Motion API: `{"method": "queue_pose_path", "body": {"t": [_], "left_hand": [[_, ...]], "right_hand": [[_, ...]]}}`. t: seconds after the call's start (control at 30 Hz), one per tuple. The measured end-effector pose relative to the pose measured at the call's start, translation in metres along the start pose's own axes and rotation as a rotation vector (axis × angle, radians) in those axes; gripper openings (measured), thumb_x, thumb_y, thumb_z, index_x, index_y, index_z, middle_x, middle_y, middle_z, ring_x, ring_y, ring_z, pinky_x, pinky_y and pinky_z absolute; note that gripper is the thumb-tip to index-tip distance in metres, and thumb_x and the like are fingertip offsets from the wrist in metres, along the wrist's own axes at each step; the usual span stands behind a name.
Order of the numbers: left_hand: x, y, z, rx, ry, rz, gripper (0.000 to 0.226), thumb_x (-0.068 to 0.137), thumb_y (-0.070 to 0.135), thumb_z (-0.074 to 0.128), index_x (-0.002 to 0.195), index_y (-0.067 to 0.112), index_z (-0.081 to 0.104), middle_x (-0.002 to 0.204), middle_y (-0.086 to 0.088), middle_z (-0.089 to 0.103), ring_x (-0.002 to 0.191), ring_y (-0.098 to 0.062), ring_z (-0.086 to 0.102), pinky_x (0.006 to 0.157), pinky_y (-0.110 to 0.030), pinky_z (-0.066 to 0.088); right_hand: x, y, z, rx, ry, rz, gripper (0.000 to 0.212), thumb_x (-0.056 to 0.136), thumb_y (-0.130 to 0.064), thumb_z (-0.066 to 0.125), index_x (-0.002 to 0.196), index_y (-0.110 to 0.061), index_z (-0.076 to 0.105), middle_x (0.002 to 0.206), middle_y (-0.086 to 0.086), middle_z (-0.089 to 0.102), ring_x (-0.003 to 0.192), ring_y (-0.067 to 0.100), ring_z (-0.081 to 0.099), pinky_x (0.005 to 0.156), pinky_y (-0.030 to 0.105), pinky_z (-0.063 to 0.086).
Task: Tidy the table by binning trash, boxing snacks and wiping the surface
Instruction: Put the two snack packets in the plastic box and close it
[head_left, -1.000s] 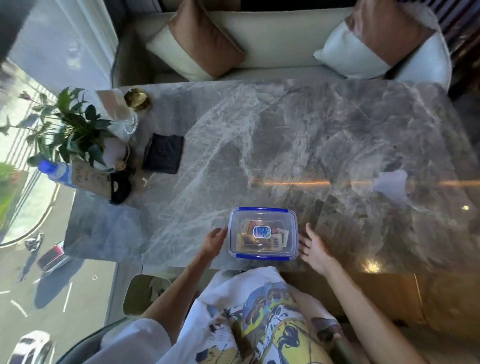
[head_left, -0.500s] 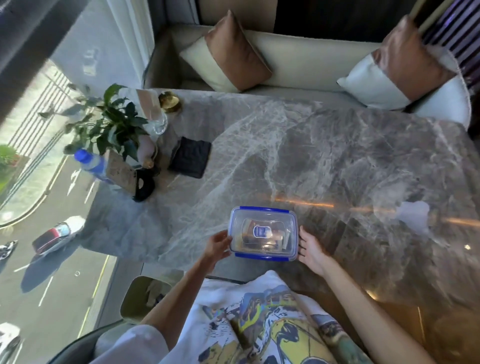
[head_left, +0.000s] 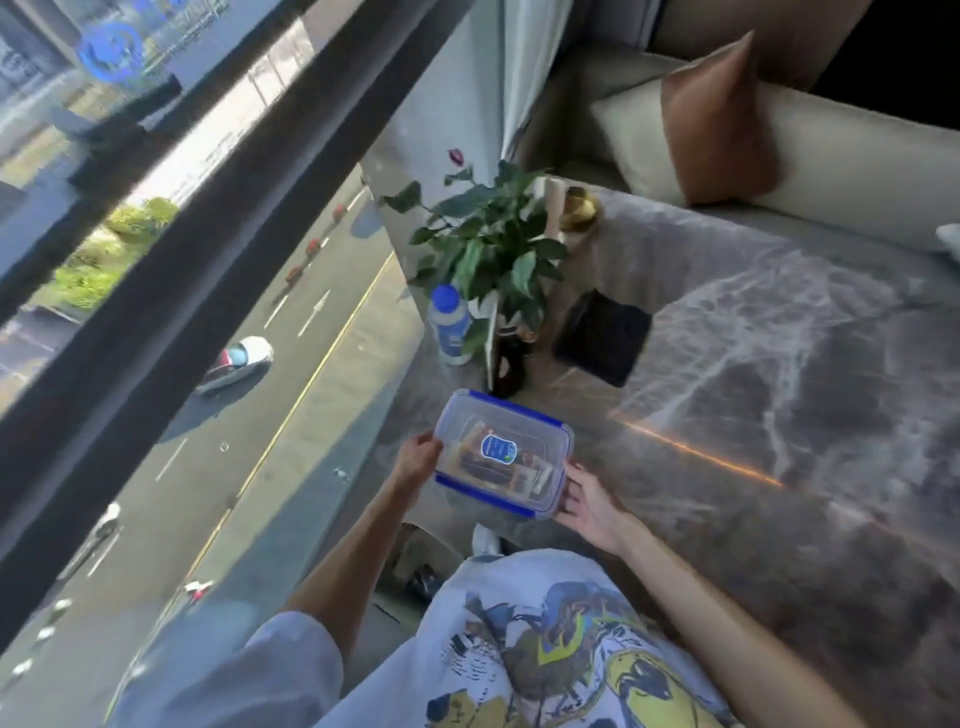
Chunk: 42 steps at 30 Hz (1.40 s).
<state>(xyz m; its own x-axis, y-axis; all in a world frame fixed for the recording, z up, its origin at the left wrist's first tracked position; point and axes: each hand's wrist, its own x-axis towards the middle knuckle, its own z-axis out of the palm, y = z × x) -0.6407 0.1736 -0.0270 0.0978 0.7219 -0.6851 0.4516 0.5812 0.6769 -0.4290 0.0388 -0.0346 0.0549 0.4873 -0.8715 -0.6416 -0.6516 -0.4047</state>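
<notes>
Container (head_left: 503, 453) position: the lidded clear snack box with blue clips is located at the near left corner of the marble table (head_left: 779, 374), close to the window-side edge, and is gripped between both hands. The left hand (head_left: 415, 460) is closed against the left short end, fingers curled on the rim. The right hand (head_left: 584, 501) is partly open, its fingers pressed to the right short end near the front corner. The long axis of the box is thus spanned from hand to hand, running left-far to right-near; neither hand is nearer. Snacks are visible inside through the lid. Whether the box is lifted or resting cannot be determined. A folded dark cloth (head_left: 602, 338) lies farther in, beside the potted plant (head_left: 483, 244) and bottle (head_left: 449, 325), nearer the left hand; wiping is judged outstanding.
</notes>
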Motion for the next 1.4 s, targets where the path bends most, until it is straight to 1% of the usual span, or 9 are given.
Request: {"method": "queue_pose_path", "body": {"t": [0.1, 0.23, 0.47, 0.57, 0.7, 0.8, 0.9, 1.2, 1.4], "left_hand": [[0.015, 0.009, -0.034, 0.01, 0.027, 0.01, 0.024, 0.06, 0.018, 0.049, 0.074, 0.019, 0.068, 0.065, -0.002, 0.063, 0.062, -0.017, 0.056, 0.051, -0.022, 0.044], [0.029, 0.012, -0.053, 0.046, 0.063, -0.003, 0.032, 0.076, 0.009, 0.055, 0.105, 0.007, 0.068, 0.087, -0.015, 0.063, 0.081, -0.024, 0.061, 0.073, -0.032, 0.048], [0.042, -0.006, -0.052, 0.086, 0.161, -0.014, 0.034, 0.082, -0.004, 0.051, 0.111, -0.002, 0.068, 0.087, -0.013, 0.065, 0.073, -0.024, 0.061, 0.07, -0.037, 0.053], [0.036, -0.008, -0.049, 0.049, 0.193, 0.031, 0.037, 0.091, 0.005, 0.05, 0.126, 0.004, 0.059, 0.114, -0.016, 0.066, 0.092, -0.028, 0.065, 0.081, -0.04, 0.053], [0.025, -0.022, -0.045, 0.397, 0.347, 0.289, 0.047, 0.095, 0.017, 0.044, 0.141, 0.017, 0.044, 0.147, -0.01, 0.045, 0.133, -0.03, 0.045, 0.108, -0.048, 0.038], [0.016, -0.038, -0.037, 0.827, 0.256, 0.489, 0.051, 0.098, 0.037, 0.038, 0.148, 0.034, 0.026, 0.161, -0.002, 0.018, 0.149, -0.027, 0.014, 0.118, -0.051, 0.01], [0.007, -0.048, -0.025, 1.005, 0.13, 0.513, 0.055, 0.098, 0.046, 0.033, 0.149, 0.04, 0.015, 0.163, 0.001, 0.003, 0.15, -0.027, -0.005, 0.115, -0.055, -0.006], [0.004, -0.051, -0.022, 1.058, 0.086, 0.457, 0.063, 0.097, 0.047, 0.04, 0.15, 0.042, 0.005, 0.163, 0.001, -0.002, 0.149, -0.029, -0.011, 0.118, -0.056, 0.0], [-0.006, -0.034, -0.003, 1.054, 0.154, 0.385, 0.061, 0.096, 0.033, 0.048, 0.149, 0.036, 0.019, 0.16, -0.004, 0.019, 0.149, -0.032, 0.009, 0.12, -0.055, 0.011]], "right_hand": [[0.014, 0.0, 0.04, 0.005, -0.016, 0.006, 0.041, 0.097, -0.03, 0.051, 0.135, -0.019, 0.044, 0.132, 0.011, 0.059, 0.116, 0.028, 0.058, 0.089, 0.043, 0.05], [0.029, -0.001, 0.063, -0.025, -0.033, 0.032, 0.044, 0.097, -0.031, 0.049, 0.139, -0.02, 0.039, 0.137, 0.01, 0.055, 0.122, 0.028, 0.054, 0.104, 0.048, 0.043], [0.029, 0.0, 0.067, -0.154, -0.047, 0.066, 0.054, 0.097, -0.039, 0.048, 0.144, -0.018, 0.033, 0.147, 0.009, 0.044, 0.132, 0.029, 0.045, 0.098, 0.039, 0.042], [0.025, -0.007, 0.065, -0.319, -0.063, 0.085, 0.061, 0.097, -0.047, 0.042, 0.148, -0.02, 0.024, 0.154, 0.008, 0.033, 0.14, 0.03, 0.034, 0.114, 0.043, 0.029], [0.013, -0.014, 0.068, -0.881, 0.065, -0.231, 0.065, 0.097, -0.048, 0.042, 0.151, -0.027, 0.012, 0.151, -0.004, 0.03, 0.144, 0.027, 0.026, 0.113, 0.037, 0.026], [0.015, -0.008, 0.062, -1.524, 0.132, -0.528, 0.067, 0.096, -0.053, 0.036, 0.151, -0.036, 0.001, 0.162, -0.003, -0.005, 0.15, 0.024, -0.005, 0.118, 0.043, 0.013], [0.022, 0.003, 0.061, -1.793, 0.09, -0.551, 0.065, 0.096, -0.053, 0.031, 0.151, -0.037, 0.001, 0.161, 0.002, -0.016, 0.147, 0.023, -0.02, 0.119, 0.049, 0.008], [0.024, 0.011, 0.064, -1.879, 0.103, -0.496, 0.074, 0.095, -0.05, 0.039, 0.15, -0.037, -0.009, 0.157, 0.004, -0.03, 0.145, 0.028, -0.026, 0.118, 0.058, 0.008], [0.021, -0.002, 0.052, -1.777, 0.041, -0.606, 0.062, 0.097, -0.046, 0.038, 0.151, -0.04, 0.007, 0.162, 0.003, -0.011, 0.149, 0.025, -0.01, 0.12, 0.048, 0.006]]}}
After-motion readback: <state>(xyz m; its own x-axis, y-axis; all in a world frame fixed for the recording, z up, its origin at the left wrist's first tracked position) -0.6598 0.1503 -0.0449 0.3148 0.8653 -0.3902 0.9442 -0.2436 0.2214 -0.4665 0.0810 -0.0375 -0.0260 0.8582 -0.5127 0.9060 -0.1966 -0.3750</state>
